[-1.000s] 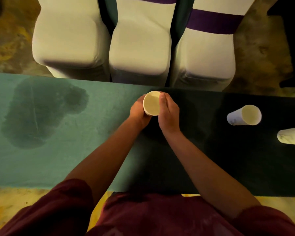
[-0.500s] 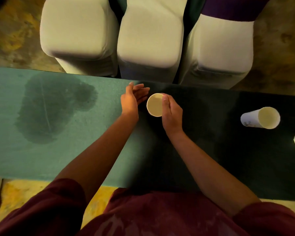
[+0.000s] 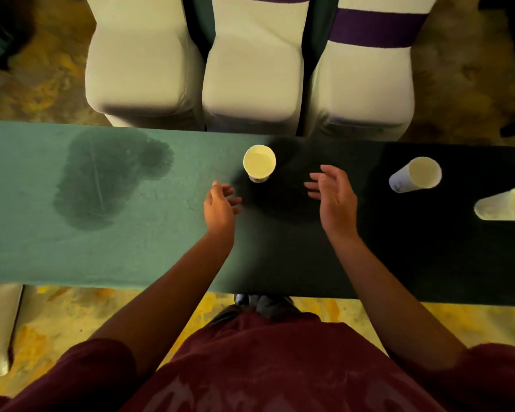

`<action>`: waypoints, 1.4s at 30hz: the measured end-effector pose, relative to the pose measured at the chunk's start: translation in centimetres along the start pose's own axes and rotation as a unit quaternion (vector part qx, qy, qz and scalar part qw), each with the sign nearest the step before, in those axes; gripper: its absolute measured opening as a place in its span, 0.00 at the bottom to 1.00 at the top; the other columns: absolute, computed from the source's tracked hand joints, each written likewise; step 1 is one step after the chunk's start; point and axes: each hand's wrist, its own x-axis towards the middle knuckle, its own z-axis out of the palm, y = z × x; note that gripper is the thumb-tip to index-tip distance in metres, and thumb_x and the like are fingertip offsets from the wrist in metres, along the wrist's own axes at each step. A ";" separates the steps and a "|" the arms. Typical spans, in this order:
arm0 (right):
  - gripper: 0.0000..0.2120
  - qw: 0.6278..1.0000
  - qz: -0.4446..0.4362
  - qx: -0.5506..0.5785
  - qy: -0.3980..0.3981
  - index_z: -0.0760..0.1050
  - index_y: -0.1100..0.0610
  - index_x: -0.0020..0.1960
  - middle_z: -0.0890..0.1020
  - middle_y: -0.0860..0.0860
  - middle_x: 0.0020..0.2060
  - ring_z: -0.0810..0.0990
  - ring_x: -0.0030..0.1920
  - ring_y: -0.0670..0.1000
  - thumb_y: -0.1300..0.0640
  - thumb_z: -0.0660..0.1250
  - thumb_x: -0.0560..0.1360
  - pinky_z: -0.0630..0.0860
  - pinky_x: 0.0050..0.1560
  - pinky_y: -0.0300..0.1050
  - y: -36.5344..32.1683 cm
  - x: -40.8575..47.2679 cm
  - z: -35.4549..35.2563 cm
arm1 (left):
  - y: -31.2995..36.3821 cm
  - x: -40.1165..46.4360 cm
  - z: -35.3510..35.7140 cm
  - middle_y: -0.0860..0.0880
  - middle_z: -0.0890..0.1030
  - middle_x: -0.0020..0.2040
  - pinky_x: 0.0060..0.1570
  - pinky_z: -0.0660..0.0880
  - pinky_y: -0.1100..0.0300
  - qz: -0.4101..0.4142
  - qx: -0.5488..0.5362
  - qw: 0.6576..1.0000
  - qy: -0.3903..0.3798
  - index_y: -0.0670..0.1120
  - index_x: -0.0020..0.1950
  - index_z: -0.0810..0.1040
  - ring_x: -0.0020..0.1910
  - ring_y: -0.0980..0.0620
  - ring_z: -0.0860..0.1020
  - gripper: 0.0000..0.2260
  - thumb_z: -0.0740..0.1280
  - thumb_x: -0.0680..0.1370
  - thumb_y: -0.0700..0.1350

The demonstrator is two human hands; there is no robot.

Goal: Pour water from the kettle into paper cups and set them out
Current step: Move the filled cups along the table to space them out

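Green cloth-covered table (image 3: pixel 107 251) is being set: a pale round paper cup (image 3: pixel 259 163) is standing upright, freed between the left hand (image 3: pixel 219 208) and right hand (image 3: pixel 333 200), both being held loosely open, empty.

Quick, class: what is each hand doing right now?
Left hand: open, holding nothing.
Right hand: open, holding nothing, beside the paper cup.

The rightmost paper cup (image 3: pixel 506 207) was cut off by the right edge. The print on the middle cup (image 3: pixel 415 174) was too small to read. The table (image 3: pixel 27 251) ran out of view at both sides, its right half lost in deep shadow. The three chairs (image 3: pixel 252 81) lost their backs to the top edge.
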 end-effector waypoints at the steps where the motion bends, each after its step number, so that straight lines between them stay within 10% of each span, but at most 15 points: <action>1: 0.15 1.000 0.001 0.003 0.009 0.75 0.50 0.63 0.85 0.49 0.53 0.87 0.51 0.49 0.46 0.60 0.80 0.84 0.51 0.49 0.1 -1.1 -1.3 | -0.5 -1.3 0.0 0.41 0.80 0.55 0.48 0.76 0.50 0.000 0.008 1.000 -0.014 0.39 0.60 0.76 0.48 0.45 0.79 0.21 0.53 0.85 0.53; 15: 0.08 0.982 0.083 0.014 0.172 0.77 0.50 0.56 0.85 0.54 0.48 0.88 0.42 0.54 0.58 0.59 0.84 0.85 0.42 0.52 4.3 -13.1 -19.1 | -7.3 -17.2 11.0 0.43 0.83 0.45 0.39 0.78 0.56 -0.032 0.078 0.968 -0.236 0.42 0.50 0.80 0.41 0.48 0.81 0.13 0.58 0.82 0.47; 23: 0.09 0.978 0.085 0.027 0.187 0.78 0.48 0.50 0.86 0.53 0.46 0.88 0.45 0.54 0.53 0.59 0.79 0.84 0.43 0.54 6.2 -13.6 -29.0 | -11.8 -22.1 19.2 0.44 0.85 0.51 0.52 0.80 0.53 -0.035 0.116 0.954 -0.276 0.43 0.54 0.81 0.52 0.45 0.83 0.14 0.59 0.82 0.49; 37: 0.25 0.966 0.100 -0.001 0.240 0.67 0.53 0.78 0.76 0.53 0.71 0.76 0.69 0.53 0.45 0.59 0.83 0.72 0.72 0.58 8.7 -5.4 -38.3 | -13.9 -20.8 30.1 0.44 0.84 0.54 0.54 0.79 0.55 -0.073 0.161 0.935 -0.308 0.43 0.61 0.78 0.54 0.47 0.82 0.14 0.58 0.83 0.48; 42: 0.25 0.971 0.094 -0.022 0.219 0.63 0.56 0.80 0.71 0.53 0.76 0.70 0.73 0.49 0.47 0.55 0.86 0.65 0.67 0.39 10.5 -0.4 -39.5 | -15.3 -18.8 35.2 0.47 0.85 0.52 0.47 0.79 0.56 -0.091 0.177 0.927 -0.317 0.47 0.58 0.79 0.52 0.49 0.84 0.12 0.59 0.82 0.50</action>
